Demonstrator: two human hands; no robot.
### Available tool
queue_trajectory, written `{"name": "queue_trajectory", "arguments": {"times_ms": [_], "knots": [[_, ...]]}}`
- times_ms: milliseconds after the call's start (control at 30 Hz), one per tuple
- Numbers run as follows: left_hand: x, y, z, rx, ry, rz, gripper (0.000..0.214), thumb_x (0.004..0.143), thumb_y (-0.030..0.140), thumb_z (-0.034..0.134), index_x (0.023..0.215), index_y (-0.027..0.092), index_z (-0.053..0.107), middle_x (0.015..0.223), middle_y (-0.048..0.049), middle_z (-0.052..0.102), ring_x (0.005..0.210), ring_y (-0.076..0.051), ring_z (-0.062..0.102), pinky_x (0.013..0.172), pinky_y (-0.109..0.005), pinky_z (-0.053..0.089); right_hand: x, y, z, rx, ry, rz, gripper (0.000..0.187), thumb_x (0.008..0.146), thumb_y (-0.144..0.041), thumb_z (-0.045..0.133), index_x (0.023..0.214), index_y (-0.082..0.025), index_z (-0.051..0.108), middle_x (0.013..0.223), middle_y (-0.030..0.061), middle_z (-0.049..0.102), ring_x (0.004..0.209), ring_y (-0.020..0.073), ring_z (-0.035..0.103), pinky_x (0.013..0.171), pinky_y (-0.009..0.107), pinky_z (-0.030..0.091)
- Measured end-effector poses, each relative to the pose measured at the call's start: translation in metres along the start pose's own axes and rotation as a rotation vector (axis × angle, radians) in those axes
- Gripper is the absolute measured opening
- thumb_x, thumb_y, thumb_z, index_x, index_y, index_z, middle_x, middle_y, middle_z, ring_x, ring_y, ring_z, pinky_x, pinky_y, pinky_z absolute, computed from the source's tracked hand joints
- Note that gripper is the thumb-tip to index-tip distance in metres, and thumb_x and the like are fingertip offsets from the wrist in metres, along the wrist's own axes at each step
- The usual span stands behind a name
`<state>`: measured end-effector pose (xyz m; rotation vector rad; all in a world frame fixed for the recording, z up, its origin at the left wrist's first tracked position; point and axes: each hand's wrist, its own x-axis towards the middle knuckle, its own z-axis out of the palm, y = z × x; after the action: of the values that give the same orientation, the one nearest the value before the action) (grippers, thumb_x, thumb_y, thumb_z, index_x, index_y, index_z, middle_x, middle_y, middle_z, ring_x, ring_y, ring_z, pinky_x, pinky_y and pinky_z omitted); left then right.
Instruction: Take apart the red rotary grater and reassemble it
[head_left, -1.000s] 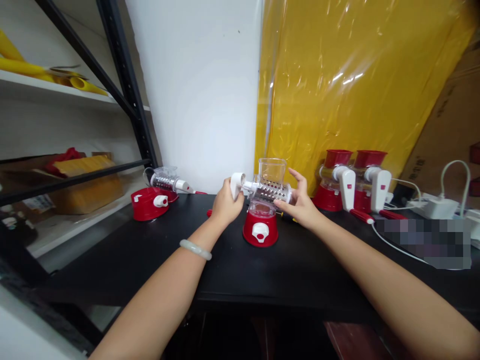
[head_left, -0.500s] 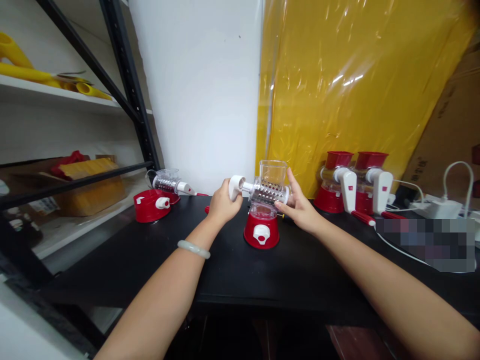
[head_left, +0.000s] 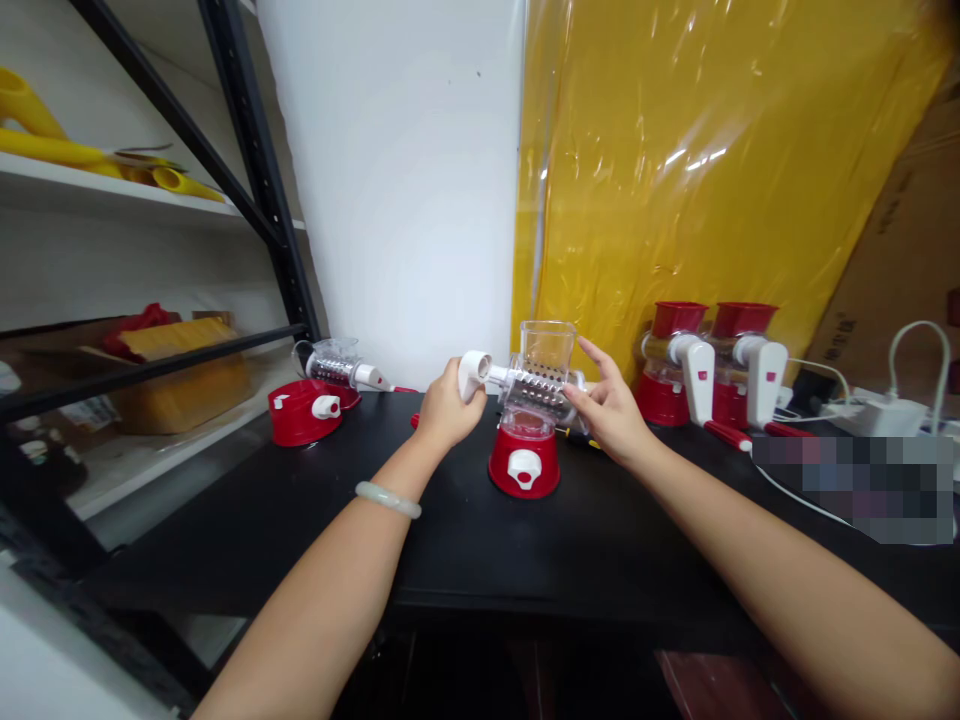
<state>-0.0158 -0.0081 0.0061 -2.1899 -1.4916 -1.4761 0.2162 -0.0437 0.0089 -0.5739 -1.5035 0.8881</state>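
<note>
A rotary grater [head_left: 525, 460] with a red base and a clear hopper stands upright on the black table. Its perforated metal drum [head_left: 541, 392] lies sideways in the clear housing under the hopper. My left hand [head_left: 448, 405] is closed around the white crank handle [head_left: 473, 370], whose socket end faces the drum's white shaft. At the drum's other end is my right hand [head_left: 611, 410], fingers apart and index finger pointing up beside the hopper. Its thumb is at the housing's right edge; whether it touches is hard to tell. A white knob [head_left: 523, 468] sits on the base's front.
To the left lie a red base [head_left: 304, 415] and a clear grater body with drum [head_left: 334, 365]. Two assembled graters [head_left: 667, 370] stand at the right, near a white charger [head_left: 889, 415] with cables. A black-and-yellow tool [head_left: 581, 437] lies behind the middle grater. Metal shelving [head_left: 262, 150] borders the left.
My right hand has drawn back slightly to the right from the drum's end, its fingers more spread. My left hand keeps its hold on the crank handle, almost unmoved.
</note>
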Motion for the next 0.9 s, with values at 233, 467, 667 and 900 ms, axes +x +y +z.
{"name": "queue_trajectory", "arguments": {"times_ms": [233,467,667,900], "knots": [[-0.001,0.002,-0.001,-0.015,-0.024,0.002,0.04,0.08,0.026,0.057,0.119,0.023,0.053,0.1,-0.0073,0.069,0.091,-0.025,0.067,0.079,-0.033,0.05,-0.004,0.0,0.0,-0.072,-0.086,-0.036,0.076,0.087,-0.052,0.056,0.148,-0.03,0.016,0.066,-0.0031,0.056,0.048,0.0145,0.052,0.046,0.031,0.046],[-0.001,0.004,-0.001,-0.008,-0.029,-0.008,0.041,0.082,0.026,0.056,0.122,0.024,0.052,0.103,-0.008,0.069,0.093,-0.025,0.066,0.08,-0.034,0.051,-0.009,-0.012,0.008,-0.121,-0.124,-0.06,0.085,0.084,-0.044,0.063,0.149,-0.026,0.011,0.057,-0.007,0.044,0.043,0.0131,0.044,0.044,0.031,0.044],[-0.002,0.002,0.0,-0.018,-0.033,0.019,0.042,0.083,0.027,0.056,0.123,0.024,0.049,0.105,-0.008,0.068,0.095,-0.026,0.066,0.081,-0.035,0.051,-0.011,-0.015,0.009,-0.172,-0.134,-0.073,0.083,0.087,-0.042,0.061,0.151,-0.025,0.011,0.054,-0.0082,0.037,0.041,0.0122,0.037,0.041,0.029,0.038],[-0.002,0.0,0.0,0.069,-0.026,0.021,0.045,0.086,0.027,0.051,0.13,0.021,0.044,0.115,-0.0115,0.064,0.101,-0.029,0.063,0.083,-0.039,0.05,-0.01,-0.011,0.007,-0.187,-0.155,-0.081,0.079,0.089,-0.04,0.057,0.151,-0.026,0.01,0.064,-0.0031,0.05,0.05,0.016,0.048,0.049,0.034,0.046]]}}
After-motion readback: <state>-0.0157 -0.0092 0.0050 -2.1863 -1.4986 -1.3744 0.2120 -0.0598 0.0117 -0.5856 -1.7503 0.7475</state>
